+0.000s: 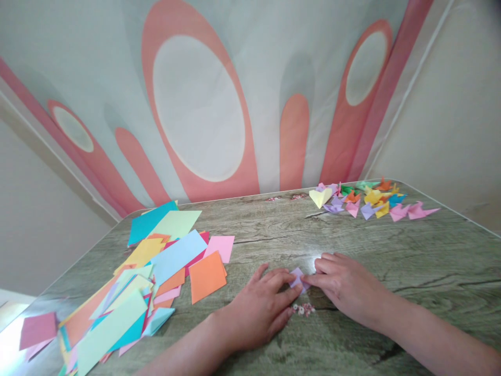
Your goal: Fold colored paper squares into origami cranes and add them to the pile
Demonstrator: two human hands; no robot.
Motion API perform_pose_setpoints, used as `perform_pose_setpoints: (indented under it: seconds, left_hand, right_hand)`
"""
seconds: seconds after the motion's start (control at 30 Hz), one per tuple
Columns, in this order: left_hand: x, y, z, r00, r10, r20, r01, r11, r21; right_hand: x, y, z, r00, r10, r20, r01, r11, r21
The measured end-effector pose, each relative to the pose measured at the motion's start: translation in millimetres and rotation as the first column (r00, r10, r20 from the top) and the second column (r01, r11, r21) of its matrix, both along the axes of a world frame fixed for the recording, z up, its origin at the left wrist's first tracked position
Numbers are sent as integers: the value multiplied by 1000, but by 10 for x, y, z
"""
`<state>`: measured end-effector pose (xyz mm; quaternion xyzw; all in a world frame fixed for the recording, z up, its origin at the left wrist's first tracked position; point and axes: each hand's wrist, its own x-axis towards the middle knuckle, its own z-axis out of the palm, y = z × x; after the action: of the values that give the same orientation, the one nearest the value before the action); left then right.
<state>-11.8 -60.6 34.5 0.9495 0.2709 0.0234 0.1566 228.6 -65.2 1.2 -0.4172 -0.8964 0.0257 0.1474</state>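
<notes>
A small lilac piece of folded origami paper [298, 280] lies on the table in front of me, partly covered by my fingers. My left hand [263, 303] rests flat with its fingers spread, fingertips pressing on the paper's left and lower edge. From the other side my right hand [344, 284] touches the right edge of the paper. Its index finger is stretched to the paper while the other fingers are curled in. How the thumb of that hand meets the paper is hard to see.
Loose coloured paper sheets [113, 324] are heaped at the left, with an orange square [207, 277] nearest my left hand. Several small folded paper figures [373, 196] and a pale yellow heart-shaped fold [320, 198] stand at the back right. A patterned fabric [266, 104] hangs behind the wood-grain table [258, 219].
</notes>
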Motion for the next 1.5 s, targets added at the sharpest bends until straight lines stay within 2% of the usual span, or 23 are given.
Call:
perform_pose_setpoints:
  seconds: [0.17,0.33,0.4,0.5,0.57,0.67,0.83,0.93,1.03,1.13,1.23,1.33,1.4,1.47,1.5]
  left_hand:
    - [-9,-12,24,1000,-19,-3,19,1000,20]
    - [-60,2,-46,996,7,91,-4,999,-37]
    - [-76,15,-106,974,99,202,-83,993,-85]
    - [-64,40,-181,885,282,370,-244,959,-147]
    - [-29,55,-207,848,325,419,-292,946,-142]
    - [49,68,-225,868,310,389,-299,950,-91]
    - [126,76,-226,938,279,204,-277,960,-37]
    - [118,86,-206,938,295,184,-285,955,-76]
    - [107,99,-202,907,345,241,-309,935,-173]
    - [105,119,-237,828,477,296,-387,867,-315]
    - [99,158,-298,704,625,336,-393,738,-548]
    - [90,201,-336,531,750,394,-212,568,-796]
    - [97,207,-336,445,805,391,-74,469,-880]
    - [119,186,-323,431,825,366,16,398,-917]
    - [134,166,-316,447,820,357,45,378,-925]
  right_hand:
    - [57,21,-3,998,-27,-51,25,998,-49]
    - [108,44,-91,951,-184,-249,156,980,-126]
    - [103,56,-128,928,-214,-304,179,974,-138]
    - [76,75,-171,926,-198,-321,163,978,-132]
    - [53,84,-186,930,-179,-322,142,981,-133]
    - [25,90,-189,930,-170,-327,131,982,-137]
    - [6,80,-188,930,-172,-324,132,981,-143]
    - [-1,67,-200,931,-164,-325,125,983,-136]
    - [-14,50,-208,934,-141,-327,107,987,-121]
    - [-35,38,-202,933,-129,-336,91,988,-128]
    - [-79,18,-170,914,-142,-379,81,982,-170]
    - [-162,-37,-104,869,-202,-452,72,955,-287]
    - [-234,-84,-52,828,-266,-494,74,924,-374]
    - [-301,-121,-12,802,-301,-515,75,907,-413]
    - [-326,-133,-1,794,-307,-524,76,906,-416]
